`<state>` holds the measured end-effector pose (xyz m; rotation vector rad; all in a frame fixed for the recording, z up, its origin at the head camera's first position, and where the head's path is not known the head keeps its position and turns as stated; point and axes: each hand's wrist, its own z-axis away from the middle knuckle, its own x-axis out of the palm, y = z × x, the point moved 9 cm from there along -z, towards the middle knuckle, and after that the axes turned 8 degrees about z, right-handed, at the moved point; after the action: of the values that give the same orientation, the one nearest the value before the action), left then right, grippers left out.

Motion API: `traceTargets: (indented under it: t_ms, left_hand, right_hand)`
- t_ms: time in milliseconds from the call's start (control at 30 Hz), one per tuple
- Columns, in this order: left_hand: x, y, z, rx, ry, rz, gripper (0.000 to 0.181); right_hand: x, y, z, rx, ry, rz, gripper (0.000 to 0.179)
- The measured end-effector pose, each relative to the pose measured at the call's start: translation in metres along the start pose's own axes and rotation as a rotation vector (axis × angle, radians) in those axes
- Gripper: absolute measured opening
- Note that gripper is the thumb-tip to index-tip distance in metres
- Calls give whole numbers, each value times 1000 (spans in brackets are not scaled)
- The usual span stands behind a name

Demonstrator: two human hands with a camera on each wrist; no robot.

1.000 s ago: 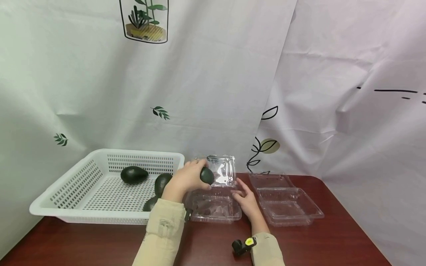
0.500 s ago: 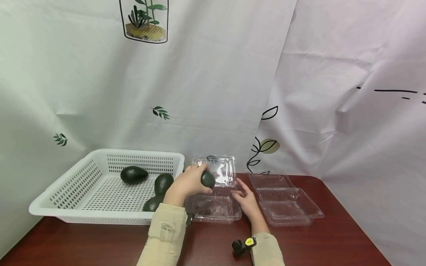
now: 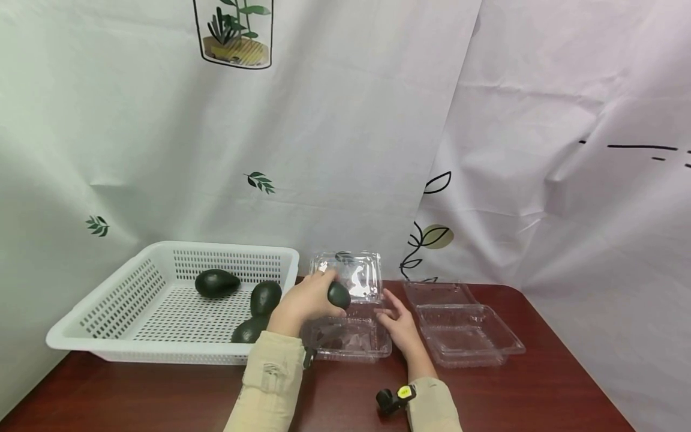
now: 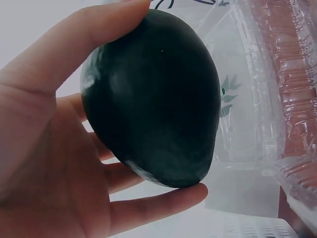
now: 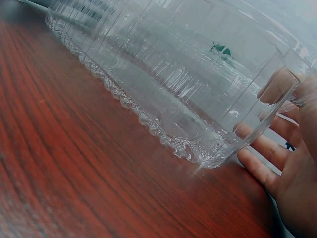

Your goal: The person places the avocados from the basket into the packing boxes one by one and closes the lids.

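Note:
My left hand [image 3: 306,303] grips a dark green avocado [image 3: 339,296], held above the near clamshell container [image 3: 385,348]. In the left wrist view the thumb lies over the top of the avocado [image 4: 153,104] and the fingers support it from beneath. This container is clear plastic, its lid [image 3: 367,279] raised at the back. At its right side rests my right hand [image 3: 401,327], fingers extended and spread. The right wrist view has those fingers [image 5: 267,148] at the corner of the clear container [image 5: 173,109], the thumb by the rim.
A white perforated basket [image 3: 178,347] at the left holds several avocados, one [image 3: 217,283] lying apart from the others. Another clear clamshell [image 3: 504,339] stands open at the right. All are on a dark red wooden table [image 3: 345,396], before a printed white curtain [image 3: 345,120].
My left hand has moved slightly right and down with the avocado, revealing more of the avocados at the basket's right end. My right hand has stayed in place.

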<state>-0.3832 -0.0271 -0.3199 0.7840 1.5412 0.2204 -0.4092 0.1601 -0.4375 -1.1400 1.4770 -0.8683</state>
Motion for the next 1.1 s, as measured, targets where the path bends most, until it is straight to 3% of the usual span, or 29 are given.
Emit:
traceTargets:
  t_ms: [433,900,1100]
  left_hand:
    - [13,-2,-2,22,-70,1,57]
    - [16,0,-7,32,-103,4,53]
    - [24,-6,-8,-8,-184,22,63]
  right_hand:
    - [-2,-4,1,25,-10,-1,60]
    - [0,2,0,22,-11,-7,61]
    - [0,3,0,28,-12,6,60]
